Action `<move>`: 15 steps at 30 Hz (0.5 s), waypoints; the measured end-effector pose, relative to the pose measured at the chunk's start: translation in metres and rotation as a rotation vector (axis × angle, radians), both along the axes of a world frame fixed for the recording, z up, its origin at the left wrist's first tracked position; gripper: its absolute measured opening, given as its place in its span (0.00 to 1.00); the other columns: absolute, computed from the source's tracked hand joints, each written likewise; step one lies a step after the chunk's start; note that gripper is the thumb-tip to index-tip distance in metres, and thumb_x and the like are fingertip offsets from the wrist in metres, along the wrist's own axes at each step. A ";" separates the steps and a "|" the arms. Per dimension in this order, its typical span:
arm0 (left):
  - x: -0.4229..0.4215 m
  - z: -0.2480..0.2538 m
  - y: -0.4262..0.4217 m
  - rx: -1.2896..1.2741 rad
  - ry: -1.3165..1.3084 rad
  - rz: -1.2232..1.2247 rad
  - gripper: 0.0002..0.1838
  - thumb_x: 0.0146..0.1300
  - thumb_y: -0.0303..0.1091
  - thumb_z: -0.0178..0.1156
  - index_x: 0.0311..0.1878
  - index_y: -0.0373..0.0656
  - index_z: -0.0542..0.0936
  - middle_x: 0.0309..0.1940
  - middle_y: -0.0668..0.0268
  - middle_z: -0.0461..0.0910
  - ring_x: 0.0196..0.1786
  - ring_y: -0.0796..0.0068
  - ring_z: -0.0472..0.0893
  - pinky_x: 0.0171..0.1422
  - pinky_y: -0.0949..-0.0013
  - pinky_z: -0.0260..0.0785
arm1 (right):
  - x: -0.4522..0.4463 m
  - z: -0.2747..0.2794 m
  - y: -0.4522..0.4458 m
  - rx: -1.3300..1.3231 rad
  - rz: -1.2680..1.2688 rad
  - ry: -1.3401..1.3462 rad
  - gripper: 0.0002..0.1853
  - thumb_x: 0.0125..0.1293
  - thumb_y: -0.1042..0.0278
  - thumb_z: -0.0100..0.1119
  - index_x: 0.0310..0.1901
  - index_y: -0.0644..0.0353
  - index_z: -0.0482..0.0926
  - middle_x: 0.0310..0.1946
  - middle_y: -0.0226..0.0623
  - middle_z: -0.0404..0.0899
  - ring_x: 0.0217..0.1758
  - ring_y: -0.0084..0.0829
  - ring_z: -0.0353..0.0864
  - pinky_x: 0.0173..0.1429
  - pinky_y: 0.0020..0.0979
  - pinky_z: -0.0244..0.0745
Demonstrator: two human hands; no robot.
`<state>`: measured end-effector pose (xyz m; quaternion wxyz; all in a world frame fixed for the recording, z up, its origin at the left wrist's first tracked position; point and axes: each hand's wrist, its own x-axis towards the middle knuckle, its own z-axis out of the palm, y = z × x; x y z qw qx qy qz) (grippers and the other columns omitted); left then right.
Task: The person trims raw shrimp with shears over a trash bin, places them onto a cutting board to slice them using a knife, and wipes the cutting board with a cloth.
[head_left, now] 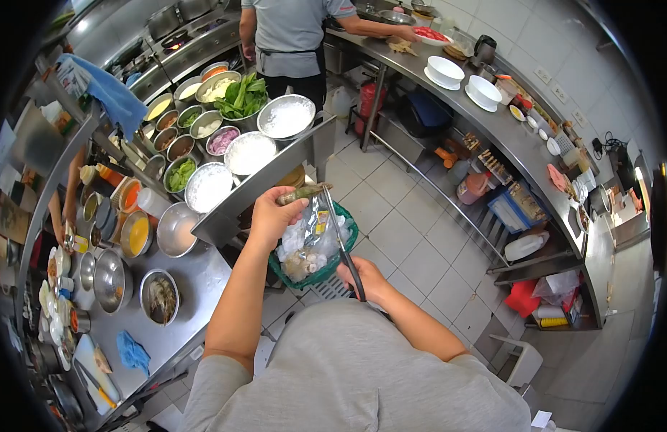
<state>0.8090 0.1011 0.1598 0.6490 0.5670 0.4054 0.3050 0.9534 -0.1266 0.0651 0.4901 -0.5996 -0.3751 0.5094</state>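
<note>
My left hand (271, 216) pinches a raw greyish shrimp (299, 194) between thumb and fingers, in front of me. In my right hand (367, 279) is a pair of scissors (336, 219), its dark handles in my grip and its long blades pointing up and away. The blade tips reach the shrimp's right end; whether they touch it I cannot tell. Below both hands stands a bin with a green liner (351, 241), holding clear plastic bags and other waste. To my left, a metal bowl (148, 297) on the steel table contains more shrimp.
On the left steel table (211, 270) are several metal bowls, a blue cloth (133, 353) and a cutting board (88, 363) with a knife. Containers of vegetables and white powder (251, 153) fill the raised shelf. A co-worker (289, 36) stands ahead, reaching toward the right counter (413, 65).
</note>
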 end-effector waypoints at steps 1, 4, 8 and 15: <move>0.002 -0.008 0.001 0.002 -0.004 -0.007 0.20 0.63 0.24 0.76 0.55 0.33 0.79 0.36 0.65 0.85 0.30 0.78 0.83 0.32 0.75 0.75 | 0.001 0.004 0.000 -0.130 -0.007 0.091 0.26 0.74 0.38 0.67 0.38 0.58 0.80 0.27 0.27 0.78 0.28 0.21 0.77 0.32 0.29 0.75; 0.007 -0.061 0.011 0.159 0.175 -0.107 0.19 0.62 0.22 0.75 0.55 0.32 0.80 0.32 0.64 0.84 0.27 0.77 0.82 0.31 0.73 0.76 | 0.006 0.000 -0.004 -0.285 -0.018 0.244 0.33 0.72 0.29 0.63 0.35 0.58 0.79 0.25 0.29 0.78 0.23 0.24 0.78 0.26 0.30 0.75; 0.013 -0.129 0.006 0.339 0.506 -0.128 0.19 0.61 0.26 0.76 0.53 0.32 0.82 0.32 0.59 0.87 0.27 0.73 0.86 0.31 0.67 0.80 | 0.008 -0.021 -0.007 -0.400 -0.014 0.521 0.39 0.66 0.17 0.56 0.31 0.55 0.76 0.21 0.28 0.74 0.21 0.24 0.75 0.25 0.29 0.72; 0.032 -0.153 -0.005 0.490 0.892 -0.282 0.23 0.55 0.31 0.78 0.54 0.38 0.84 0.47 0.46 0.88 0.56 0.41 0.86 0.61 0.47 0.78 | 0.018 -0.050 -0.004 -0.519 -0.042 0.758 0.36 0.66 0.19 0.59 0.31 0.51 0.74 0.22 0.25 0.72 0.23 0.23 0.72 0.27 0.26 0.69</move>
